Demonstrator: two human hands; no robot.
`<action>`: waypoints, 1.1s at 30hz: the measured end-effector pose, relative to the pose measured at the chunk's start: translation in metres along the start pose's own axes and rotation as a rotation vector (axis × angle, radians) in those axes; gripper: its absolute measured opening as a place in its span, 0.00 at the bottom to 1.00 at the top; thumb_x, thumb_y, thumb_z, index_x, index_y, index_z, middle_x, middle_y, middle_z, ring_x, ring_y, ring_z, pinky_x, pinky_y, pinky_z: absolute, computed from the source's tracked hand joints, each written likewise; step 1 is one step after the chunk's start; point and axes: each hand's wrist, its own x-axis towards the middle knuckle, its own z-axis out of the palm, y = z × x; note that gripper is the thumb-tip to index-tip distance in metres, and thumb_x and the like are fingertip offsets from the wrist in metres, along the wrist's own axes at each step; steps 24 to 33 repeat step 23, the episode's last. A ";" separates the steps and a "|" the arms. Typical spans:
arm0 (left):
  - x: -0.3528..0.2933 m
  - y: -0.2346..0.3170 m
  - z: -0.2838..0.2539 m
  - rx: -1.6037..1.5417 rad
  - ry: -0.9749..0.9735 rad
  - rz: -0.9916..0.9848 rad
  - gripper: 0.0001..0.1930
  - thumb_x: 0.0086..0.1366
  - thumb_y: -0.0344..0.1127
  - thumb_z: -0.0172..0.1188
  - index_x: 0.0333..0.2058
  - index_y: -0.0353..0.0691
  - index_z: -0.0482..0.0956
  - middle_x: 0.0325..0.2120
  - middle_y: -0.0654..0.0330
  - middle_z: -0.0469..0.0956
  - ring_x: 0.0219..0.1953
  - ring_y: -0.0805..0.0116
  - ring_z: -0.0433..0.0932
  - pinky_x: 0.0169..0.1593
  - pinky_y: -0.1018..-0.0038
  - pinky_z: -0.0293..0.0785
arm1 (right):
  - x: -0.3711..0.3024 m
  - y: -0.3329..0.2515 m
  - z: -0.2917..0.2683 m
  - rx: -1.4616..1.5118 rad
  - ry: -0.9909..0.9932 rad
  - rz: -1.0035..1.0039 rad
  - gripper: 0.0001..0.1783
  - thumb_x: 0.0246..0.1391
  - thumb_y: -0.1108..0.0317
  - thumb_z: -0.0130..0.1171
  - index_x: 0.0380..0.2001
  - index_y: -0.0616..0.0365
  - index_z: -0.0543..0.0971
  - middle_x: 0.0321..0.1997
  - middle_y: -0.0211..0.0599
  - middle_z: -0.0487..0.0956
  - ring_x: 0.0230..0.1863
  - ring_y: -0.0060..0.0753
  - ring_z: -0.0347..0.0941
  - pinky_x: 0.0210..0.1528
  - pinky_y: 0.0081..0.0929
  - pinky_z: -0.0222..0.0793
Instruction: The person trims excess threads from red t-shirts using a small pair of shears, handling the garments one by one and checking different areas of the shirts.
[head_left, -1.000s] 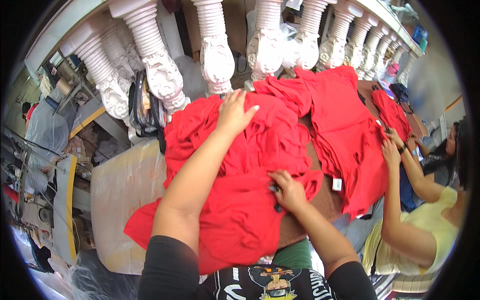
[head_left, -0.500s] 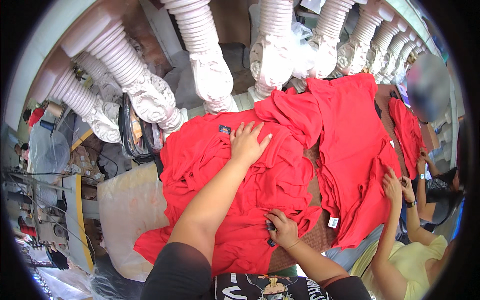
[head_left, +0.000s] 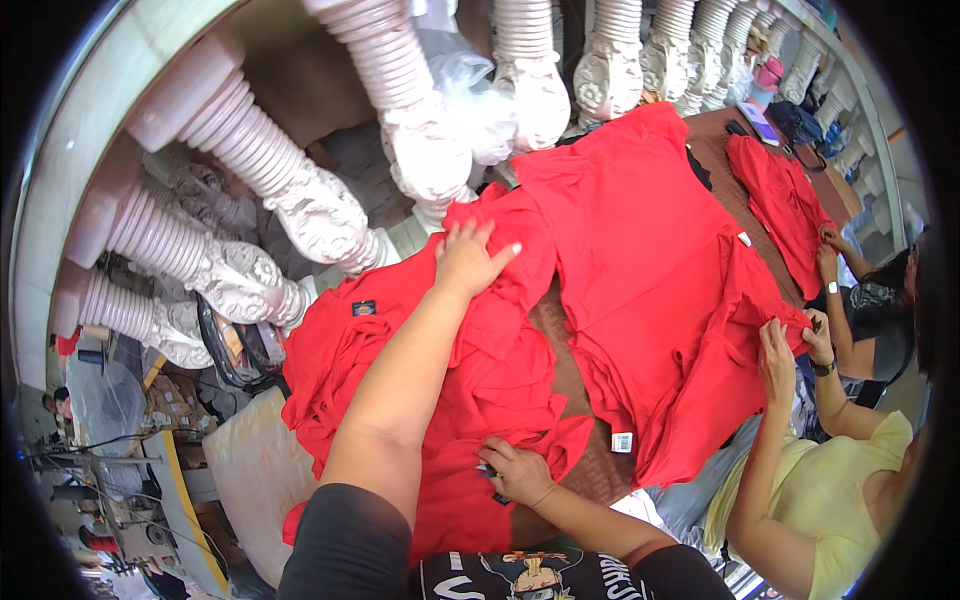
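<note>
A heap of crumpled red shirts (head_left: 470, 370) lies in front of me, with a dark neck label (head_left: 363, 308) showing on its left part. My left hand (head_left: 468, 262) rests on the far side of the heap, palm down, its fingers spread. At the heap's near edge, my right hand (head_left: 518, 472) is closed around a small dark tool (head_left: 487, 466) whose kind I cannot make out. A second dark label pokes out just below those fingers. Much of the tool is covered by the right hand.
A flatter stack of red shirts (head_left: 640, 270) lies to the right on the brown table (head_left: 580, 370). A co-worker in yellow (head_left: 810, 490) handles its edge. Beyond, another person holds a red garment (head_left: 775, 200). White balusters (head_left: 320, 215) line the far side; a sewing machine (head_left: 120, 500) stands left.
The view has swung to the right. My left hand has slid farther out and right across the heap, away from the neck label. The right hand stays at the near edge.
</note>
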 end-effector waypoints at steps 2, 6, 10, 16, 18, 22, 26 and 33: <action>0.005 0.004 0.011 0.121 -0.213 -0.030 0.38 0.61 0.69 0.45 0.60 0.47 0.70 0.66 0.55 0.58 0.68 0.50 0.51 0.66 0.50 0.51 | -0.001 0.002 0.001 0.038 0.020 -0.014 0.19 0.43 0.69 0.61 0.43 0.51 0.76 0.51 0.34 0.74 0.28 0.38 0.79 0.30 0.33 0.76; -0.004 0.008 0.021 0.163 -0.225 -0.039 0.36 0.63 0.67 0.43 0.59 0.47 0.71 0.65 0.55 0.59 0.69 0.50 0.51 0.66 0.50 0.52 | -0.005 0.006 0.003 0.076 0.003 -0.005 0.18 0.45 0.67 0.61 0.43 0.52 0.76 0.51 0.35 0.74 0.29 0.40 0.79 0.31 0.35 0.76; -0.030 0.009 0.019 0.202 -0.158 0.012 0.31 0.67 0.59 0.43 0.60 0.44 0.68 0.65 0.52 0.59 0.68 0.48 0.51 0.65 0.51 0.53 | -0.005 0.006 0.003 0.094 0.023 -0.033 0.19 0.45 0.67 0.61 0.44 0.52 0.76 0.52 0.35 0.73 0.29 0.40 0.79 0.32 0.36 0.77; -0.157 0.019 -0.003 -0.067 0.157 0.429 0.21 0.63 0.38 0.57 0.55 0.42 0.71 0.58 0.51 0.67 0.63 0.52 0.62 0.63 0.56 0.57 | -0.003 0.007 0.000 0.044 -0.107 0.018 0.21 0.45 0.67 0.59 0.47 0.51 0.76 0.55 0.34 0.72 0.34 0.42 0.79 0.35 0.38 0.77; -0.208 0.026 -0.031 -0.172 0.120 0.501 0.17 0.61 0.34 0.60 0.49 0.42 0.76 0.52 0.55 0.72 0.56 0.54 0.69 0.58 0.59 0.64 | 0.002 0.011 -0.003 0.030 -0.229 -0.002 0.23 0.45 0.67 0.58 0.49 0.51 0.75 0.58 0.34 0.71 0.37 0.44 0.79 0.37 0.40 0.77; -0.248 0.088 -0.148 -0.365 0.259 0.589 0.08 0.59 0.28 0.61 0.38 0.41 0.82 0.40 0.59 0.79 0.46 0.58 0.76 0.52 0.64 0.70 | 0.010 0.002 -0.037 -0.135 -0.559 -0.074 0.30 0.48 0.67 0.57 0.58 0.52 0.70 0.64 0.38 0.66 0.47 0.48 0.77 0.45 0.42 0.75; -0.250 0.106 -0.184 -0.380 0.278 0.678 0.10 0.59 0.28 0.61 0.40 0.44 0.82 0.44 0.58 0.78 0.50 0.57 0.74 0.54 0.64 0.69 | 0.011 0.003 -0.047 -0.156 -0.540 -0.069 0.30 0.48 0.67 0.57 0.58 0.52 0.70 0.64 0.38 0.66 0.47 0.48 0.77 0.45 0.42 0.75; -0.250 0.106 -0.184 -0.380 0.278 0.678 0.10 0.59 0.28 0.61 0.40 0.44 0.82 0.44 0.58 0.78 0.50 0.57 0.74 0.54 0.64 0.69 | 0.011 0.003 -0.047 -0.156 -0.540 -0.069 0.30 0.48 0.67 0.57 0.58 0.52 0.70 0.64 0.38 0.66 0.47 0.48 0.77 0.45 0.42 0.75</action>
